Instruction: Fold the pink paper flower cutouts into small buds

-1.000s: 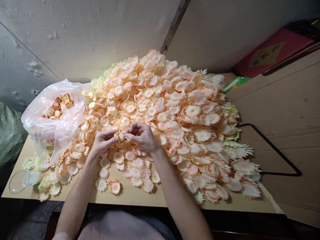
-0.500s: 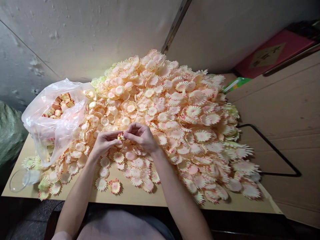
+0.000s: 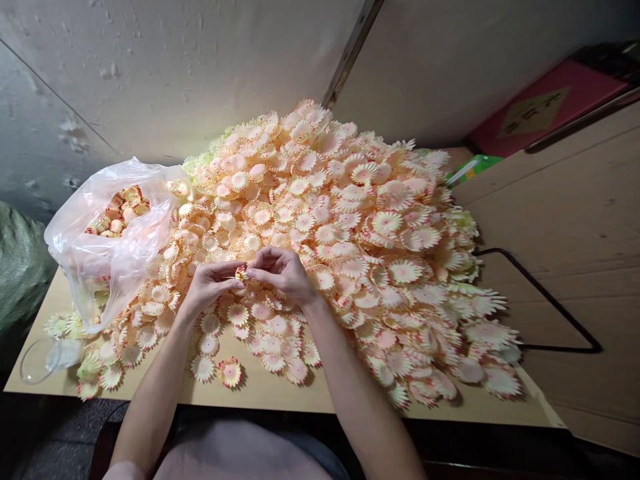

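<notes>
Between my two hands is a small artificial flower (image 3: 241, 273), cream with red petal tips and partly covered by fingers. My left hand (image 3: 213, 283) pinches it from the left, thumb below and fingers above. From the right, my right hand (image 3: 283, 273) pinches its edge between thumb and forefinger. Both hands hover over the front of a large heap of flat, fringed artificial flower pieces (image 3: 345, 233). One piece with redder tips (image 3: 231, 373) lies by itself near the table's front edge.
A clear plastic bag (image 3: 113, 247) at the left holds several curled flowers (image 3: 123, 210). A clear cup (image 3: 40, 360) lies on its side at the table's (image 3: 280, 398) left corner. Behind the heap rises a wall (image 3: 200, 73). A black metal bar (image 3: 555, 300) juts out at the right.
The flower between my fingers has turned slightly, showing more of its red tips. My hands have barely moved.
</notes>
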Action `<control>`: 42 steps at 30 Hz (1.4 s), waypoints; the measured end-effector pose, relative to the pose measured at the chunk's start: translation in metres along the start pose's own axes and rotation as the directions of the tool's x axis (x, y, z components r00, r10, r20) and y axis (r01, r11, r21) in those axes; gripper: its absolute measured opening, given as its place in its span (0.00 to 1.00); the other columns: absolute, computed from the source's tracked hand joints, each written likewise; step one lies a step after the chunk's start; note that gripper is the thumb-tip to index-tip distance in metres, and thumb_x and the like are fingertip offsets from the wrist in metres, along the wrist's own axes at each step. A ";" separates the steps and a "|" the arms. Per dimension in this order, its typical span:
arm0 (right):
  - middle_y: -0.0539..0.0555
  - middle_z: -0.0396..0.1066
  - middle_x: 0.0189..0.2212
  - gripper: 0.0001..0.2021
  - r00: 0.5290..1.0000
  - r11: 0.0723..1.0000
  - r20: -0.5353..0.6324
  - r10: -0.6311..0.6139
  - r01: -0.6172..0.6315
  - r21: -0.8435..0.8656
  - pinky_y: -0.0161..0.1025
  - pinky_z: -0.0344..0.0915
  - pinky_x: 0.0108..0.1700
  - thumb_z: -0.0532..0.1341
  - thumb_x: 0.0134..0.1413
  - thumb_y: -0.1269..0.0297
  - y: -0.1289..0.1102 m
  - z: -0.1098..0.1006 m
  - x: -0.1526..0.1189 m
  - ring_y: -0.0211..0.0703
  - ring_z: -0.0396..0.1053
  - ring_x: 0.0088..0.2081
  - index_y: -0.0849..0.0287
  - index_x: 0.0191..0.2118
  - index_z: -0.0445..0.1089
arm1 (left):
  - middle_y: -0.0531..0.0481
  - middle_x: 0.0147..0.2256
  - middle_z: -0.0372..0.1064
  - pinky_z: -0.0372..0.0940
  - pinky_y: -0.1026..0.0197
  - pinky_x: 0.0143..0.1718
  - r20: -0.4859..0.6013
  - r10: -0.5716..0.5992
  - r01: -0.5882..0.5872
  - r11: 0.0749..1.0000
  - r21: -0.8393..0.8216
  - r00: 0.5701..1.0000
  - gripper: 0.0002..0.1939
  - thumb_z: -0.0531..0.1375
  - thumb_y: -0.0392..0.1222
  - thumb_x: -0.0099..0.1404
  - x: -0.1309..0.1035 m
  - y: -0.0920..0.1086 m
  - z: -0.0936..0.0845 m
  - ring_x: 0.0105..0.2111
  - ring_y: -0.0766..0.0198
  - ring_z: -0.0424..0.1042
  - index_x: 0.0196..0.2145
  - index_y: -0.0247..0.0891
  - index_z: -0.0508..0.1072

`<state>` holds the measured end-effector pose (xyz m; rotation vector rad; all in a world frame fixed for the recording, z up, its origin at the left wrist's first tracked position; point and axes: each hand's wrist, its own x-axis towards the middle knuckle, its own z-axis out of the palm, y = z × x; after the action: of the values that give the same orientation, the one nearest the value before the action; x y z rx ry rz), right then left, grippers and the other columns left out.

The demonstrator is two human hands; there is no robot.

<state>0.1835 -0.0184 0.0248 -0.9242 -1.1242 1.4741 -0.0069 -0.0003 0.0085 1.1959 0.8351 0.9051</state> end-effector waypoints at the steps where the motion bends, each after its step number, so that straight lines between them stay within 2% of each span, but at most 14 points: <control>1: 0.49 0.75 0.27 0.13 1.000 1.000 -0.002 0.001 -0.001 0.000 0.36 0.70 0.36 0.73 0.37 0.64 0.001 0.000 0.000 0.37 0.73 0.30 0.59 0.27 0.69 | 0.41 0.37 0.80 0.76 0.54 0.38 0.002 -0.003 0.003 1.000 -0.004 1.000 0.26 0.74 0.43 0.45 0.000 0.000 0.000 0.38 0.50 0.79 0.43 0.34 0.80; 11: 0.48 0.74 0.26 0.15 0.994 0.995 -0.100 -0.037 0.046 0.093 0.34 0.67 0.37 0.74 0.37 0.63 0.004 -0.004 0.005 0.34 0.70 0.28 0.58 0.26 0.66 | 0.45 0.37 0.80 0.74 0.63 0.38 -0.072 0.086 -0.090 0.994 -0.055 0.994 0.22 0.74 0.38 0.43 0.003 -0.004 -0.007 0.36 0.58 0.79 0.39 0.36 0.81; 15: 0.47 0.73 0.26 0.16 0.990 0.991 -0.132 -0.050 0.065 0.116 0.34 0.66 0.35 0.74 0.36 0.62 0.007 -0.006 0.007 0.33 0.68 0.27 0.58 0.27 0.66 | 0.45 0.38 0.80 0.74 0.63 0.38 -0.082 0.112 -0.117 0.991 -0.068 0.990 0.21 0.74 0.39 0.44 0.004 -0.007 -0.009 0.37 0.58 0.79 0.38 0.37 0.81; 20: 0.48 0.70 0.25 0.12 0.987 0.992 -0.096 -0.125 0.124 -0.019 0.35 0.65 0.34 0.72 0.42 0.60 0.006 -0.005 0.005 0.35 0.66 0.27 0.58 0.27 0.68 | 0.44 0.37 0.80 0.75 0.58 0.40 -0.065 0.088 -0.089 0.996 -0.017 0.994 0.21 0.74 0.40 0.45 0.002 -0.003 -0.005 0.37 0.55 0.79 0.39 0.36 0.81; 24: 0.50 0.70 0.27 0.11 0.987 0.986 -0.071 -0.146 0.140 -0.088 0.36 0.67 0.36 0.70 0.46 0.58 0.004 -0.001 0.003 0.38 0.68 0.30 0.58 0.31 0.70 | 0.45 0.35 0.80 0.75 0.59 0.39 -0.065 0.084 -0.085 0.996 -0.020 0.994 0.21 0.74 0.40 0.45 0.000 0.000 -0.001 0.35 0.56 0.79 0.39 0.36 0.81; 29: 0.49 0.72 0.28 0.15 0.996 0.996 -0.022 -0.085 0.085 -0.024 0.37 0.69 0.36 0.73 0.39 0.60 0.004 0.001 0.002 0.38 0.70 0.30 0.57 0.32 0.69 | 0.44 0.37 0.80 0.75 0.57 0.40 -0.044 0.072 -0.073 0.997 -0.022 0.996 0.22 0.74 0.40 0.45 0.000 0.001 -0.001 0.37 0.53 0.79 0.40 0.35 0.81; 34: 0.48 0.72 0.26 0.14 0.998 0.998 -0.020 -0.062 0.062 -0.002 0.35 0.69 0.36 0.74 0.38 0.62 0.001 0.000 0.002 0.35 0.70 0.29 0.57 0.29 0.69 | 0.43 0.37 0.80 0.75 0.56 0.39 -0.040 0.057 -0.058 0.998 -0.024 0.998 0.22 0.74 0.40 0.44 -0.001 0.002 -0.001 0.37 0.52 0.79 0.40 0.35 0.81; 38: 0.48 0.71 0.25 0.15 0.998 0.996 -0.017 -0.054 0.053 -0.077 0.34 0.68 0.31 0.73 0.37 0.62 -0.002 -0.004 0.001 0.35 0.68 0.26 0.58 0.28 0.68 | 0.43 0.37 0.80 0.75 0.57 0.38 -0.030 0.030 -0.031 0.999 -0.014 0.999 0.22 0.74 0.41 0.44 -0.001 0.003 -0.002 0.37 0.52 0.79 0.39 0.35 0.81; 42: 0.48 0.70 0.24 0.12 0.994 0.964 -0.033 -0.102 0.091 -0.249 0.34 0.66 0.28 0.70 0.40 0.64 0.001 -0.006 0.002 0.34 0.66 0.24 0.59 0.31 0.68 | 0.43 0.36 0.80 0.75 0.59 0.39 0.011 -0.014 0.014 1.000 -0.007 1.000 0.21 0.74 0.41 0.45 0.000 0.001 -0.004 0.34 0.56 0.80 0.39 0.35 0.81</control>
<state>0.1887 -0.0158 0.0223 -1.0527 -1.3213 1.2462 -0.0103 0.0013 0.0087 1.1868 0.8304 0.8887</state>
